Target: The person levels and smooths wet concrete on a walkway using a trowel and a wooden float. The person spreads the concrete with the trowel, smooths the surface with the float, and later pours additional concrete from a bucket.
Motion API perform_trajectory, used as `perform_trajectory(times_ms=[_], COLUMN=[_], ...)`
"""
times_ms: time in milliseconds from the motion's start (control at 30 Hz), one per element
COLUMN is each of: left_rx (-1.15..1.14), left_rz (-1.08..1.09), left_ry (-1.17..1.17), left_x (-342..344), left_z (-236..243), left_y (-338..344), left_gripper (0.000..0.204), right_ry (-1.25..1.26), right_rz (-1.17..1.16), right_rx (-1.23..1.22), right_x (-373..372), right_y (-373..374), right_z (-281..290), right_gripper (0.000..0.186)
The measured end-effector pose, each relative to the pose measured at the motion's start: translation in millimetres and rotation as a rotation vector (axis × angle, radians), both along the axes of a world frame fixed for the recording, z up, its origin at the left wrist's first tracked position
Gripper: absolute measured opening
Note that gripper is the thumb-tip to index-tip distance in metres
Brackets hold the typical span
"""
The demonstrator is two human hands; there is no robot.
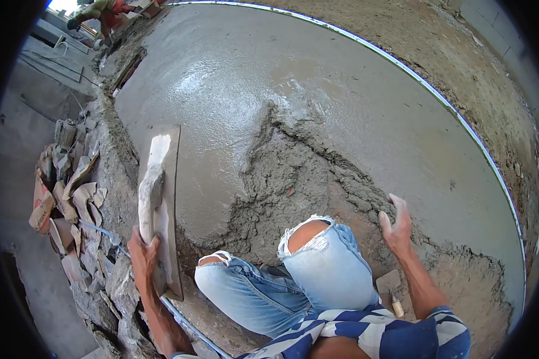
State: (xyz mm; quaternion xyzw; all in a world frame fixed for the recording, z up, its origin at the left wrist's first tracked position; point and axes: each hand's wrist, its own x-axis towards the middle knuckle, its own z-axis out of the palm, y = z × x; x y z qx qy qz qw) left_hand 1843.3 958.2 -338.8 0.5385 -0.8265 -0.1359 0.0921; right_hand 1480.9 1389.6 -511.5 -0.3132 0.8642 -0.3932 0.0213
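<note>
My left hand point(142, 254) grips the near end of a long float point(172, 197), a flat board with a cement-smeared handle. The float stands tilted on its edge beside the left rim of the wet concrete point(221, 113). Fingers apart and empty, my right hand point(397, 226) hovers over or rests at the rough edge of the concrete; I cannot tell whether it touches. Between the hands, in front of my bent knees, lies a lumpy heap of unsmoothed concrete point(281, 179). On the ground by my right hip is a small trowel point(389, 282) with a light handle.
Broken stones point(96, 305) and torn paper bags point(60, 203) line the left side. A blue hose point(191, 328) runs past my left forearm. A thin white strip point(425, 81) borders the slab, with bare soil point(461, 66) beyond. Another person point(105, 12) bends over at the far left.
</note>
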Motion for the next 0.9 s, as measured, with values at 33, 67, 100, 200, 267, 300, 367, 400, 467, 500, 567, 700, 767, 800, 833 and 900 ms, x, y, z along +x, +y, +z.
perform_trajectory(times_ms=[33, 67, 100, 200, 267, 300, 367, 400, 467, 500, 567, 700, 767, 800, 833, 900], left_rx=[0.0, -0.025, -0.057, -0.173, -0.137, -0.116, -0.091, -0.218, -0.334, -0.289, -0.238, -0.205, -0.075, 0.012, 0.1, 0.143], left_rz=[-0.075, -0.174, -0.28, -0.564, -0.647, -0.695, -0.714, -0.849, -0.949, -0.967, -0.991, -0.889, -0.835, -0.745, -0.653, -0.601], left_ry=[-0.058, -0.128, -0.191, -0.273, -0.26, -0.288, -0.306, -0.259, -0.205, -0.265, -0.316, 0.114, 0.15, 0.1, 0.049, 0.014], left_x=[-33.2, -58.1, -79.8, -148.3, -190.4, -207.5, -221.7, -226.3, -238.2, -251.3, -261.1, -237.1, -210.3, -193.8, -179.4, -163.6], left_z=[-4.8, -8.1, -11.5, -31.2, -47.7, -48.5, -54.0, -63.7, -70.9, -69.8, -61.9, -21.7, -15.2, -17.0, -20.3, -35.9], left_y=[-1.1, -2.7, -3.2, 4.1, 18.0, 24.8, 27.1, 26.6, 30.0, 40.4, 52.5, 63.4, 57.2, 49.4, 40.8, 21.4], left_gripper=[0.035, 0.035, 0.035, 0.039, 0.041, 0.043, 0.046, 0.046, 0.047, 0.047, 0.048, 0.048, 0.048, 0.047, 0.045, 0.044], right_ry=[0.045, 0.182, 0.255, 0.513, 0.477, 0.478, 0.225, 0.296, 0.195, 0.077, -0.115, -0.219, -0.232, -0.251, -0.166, -0.09], right_rz=[0.122, 0.296, 0.456, 0.72, 0.875, 0.89, 0.998, 0.919, 0.922, 0.883, 0.72, 0.237, 0.015, -0.083, -0.1, -0.121], right_rx=[-0.124, -0.212, -0.306, -0.25, -0.058, -0.042, 0.18, -0.007, 0.09, 0.181, 0.112, 0.051, 0.055, 0.078, 0.062, 0.073], right_x=[-13.9, -22.0, -20.1, -13.0, -15.3, -18.5, -18.4, -21.8, -29.2, -33.0, -41.9, -101.8, -139.6, -157.3, -177.4, -210.2], right_y=[-53.7, -108.0, -156.9, -260.4, -283.7, -283.3, -286.7, -280.4, -269.8, -260.5, -239.8, -183.3, -165.4, -159.6, -155.1, -152.8], right_z=[16.3, 30.7, 50.8, 66.2, 65.1, 65.7, 64.3, 41.8, 46.2, 42.8, 28.9, -13.2, -24.3, -24.7, -29.9, -39.7], right_gripper=[0.053, 0.058, 0.064, 0.076, 0.063, 0.063, 0.052, 0.042, 0.044, 0.048, 0.05, 0.053, 0.052, 0.051, 0.047, 0.044])
